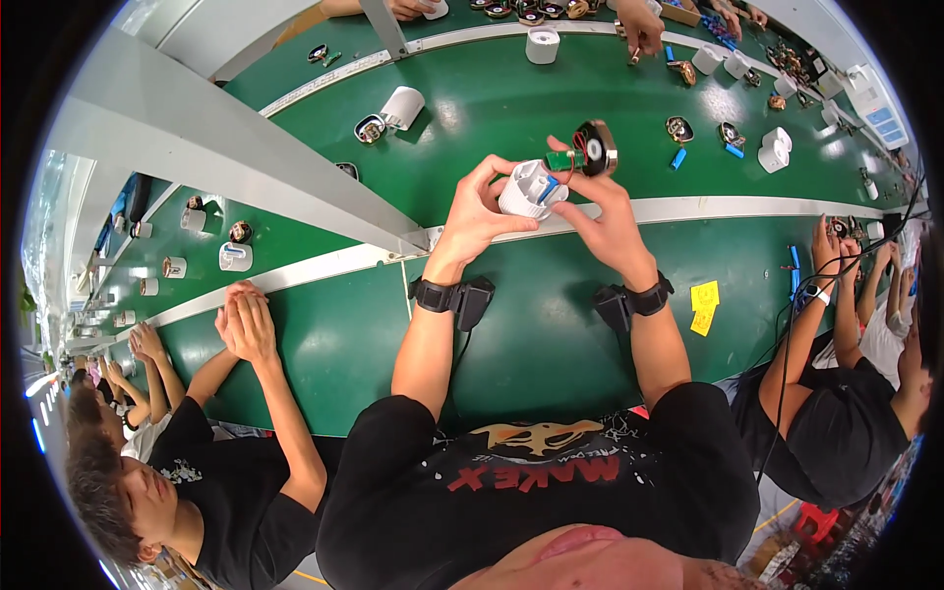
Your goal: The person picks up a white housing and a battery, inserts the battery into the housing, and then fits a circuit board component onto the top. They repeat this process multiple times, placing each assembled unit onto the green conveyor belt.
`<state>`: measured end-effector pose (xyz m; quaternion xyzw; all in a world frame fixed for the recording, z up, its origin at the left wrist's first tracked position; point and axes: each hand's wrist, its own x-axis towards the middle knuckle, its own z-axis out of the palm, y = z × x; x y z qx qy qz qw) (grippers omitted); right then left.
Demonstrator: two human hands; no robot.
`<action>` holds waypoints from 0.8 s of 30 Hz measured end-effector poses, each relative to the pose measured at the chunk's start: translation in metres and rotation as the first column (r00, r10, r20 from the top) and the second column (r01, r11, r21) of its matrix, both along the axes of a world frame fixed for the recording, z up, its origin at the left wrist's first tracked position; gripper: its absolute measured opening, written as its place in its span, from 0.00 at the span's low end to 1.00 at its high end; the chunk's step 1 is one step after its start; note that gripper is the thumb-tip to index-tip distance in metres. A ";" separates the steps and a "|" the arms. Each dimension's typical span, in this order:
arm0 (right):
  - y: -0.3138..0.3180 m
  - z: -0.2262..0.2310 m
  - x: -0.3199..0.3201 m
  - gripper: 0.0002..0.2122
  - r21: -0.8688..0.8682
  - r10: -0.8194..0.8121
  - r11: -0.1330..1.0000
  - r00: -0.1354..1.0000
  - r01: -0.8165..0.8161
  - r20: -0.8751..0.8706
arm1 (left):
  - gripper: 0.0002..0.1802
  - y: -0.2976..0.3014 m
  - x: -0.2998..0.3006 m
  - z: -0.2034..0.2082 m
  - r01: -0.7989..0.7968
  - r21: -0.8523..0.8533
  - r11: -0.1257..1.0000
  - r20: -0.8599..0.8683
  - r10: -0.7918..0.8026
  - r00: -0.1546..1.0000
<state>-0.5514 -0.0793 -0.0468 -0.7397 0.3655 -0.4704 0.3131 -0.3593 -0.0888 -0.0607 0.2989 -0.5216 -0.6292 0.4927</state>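
My left hand (472, 213) is closed around a white ribbed plastic housing (521, 195), tilted with its open end up and to the right. Inside the opening a blue cylindrical cell (549, 188) shows. My right hand (608, 219) comes in from the other side, its thumb at the housing's edge. At its fingers is a round black cap with a metallic rim (598, 147). Red wires run from the cap to a small green circuit board (562, 160) just above the housing. The right fingertips are partly hidden by these parts.
A white metal post (246, 128) slants down at left to a pale rail (708, 207) across the green bench. Beyond lie another white housing (401, 106), loose caps and blue cells (678, 159). Yellow notes (704, 307) lie at right. Co-workers sit on both sides.
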 end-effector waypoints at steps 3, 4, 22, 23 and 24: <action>-0.002 -0.002 -0.010 0.14 -0.079 0.004 0.997 0.999 -0.007 -0.036 | 0.31 -0.002 0.000 -0.003 0.038 0.017 0.999 0.011 -0.039 0.999; -0.003 -0.001 -0.012 0.12 -0.074 0.004 0.997 0.999 -0.006 -0.034 | 0.32 -0.003 0.000 -0.005 0.056 0.026 0.998 0.009 -0.057 0.998; 0.007 -0.005 0.011 0.02 -0.131 -0.064 0.987 0.976 0.092 0.208 | 0.31 -0.003 0.017 -0.003 0.232 -0.113 0.966 0.175 -0.210 0.962; 0.008 -0.008 0.011 0.02 -0.133 -0.062 0.987 0.976 0.091 0.207 | 0.31 -0.001 0.017 -0.002 0.248 -0.070 0.966 0.142 -0.237 0.961; 0.008 -0.014 0.011 0.03 -0.132 -0.071 0.986 0.971 0.103 0.227 | 0.31 0.000 0.016 -0.001 0.266 -0.028 0.963 0.108 -0.262 0.959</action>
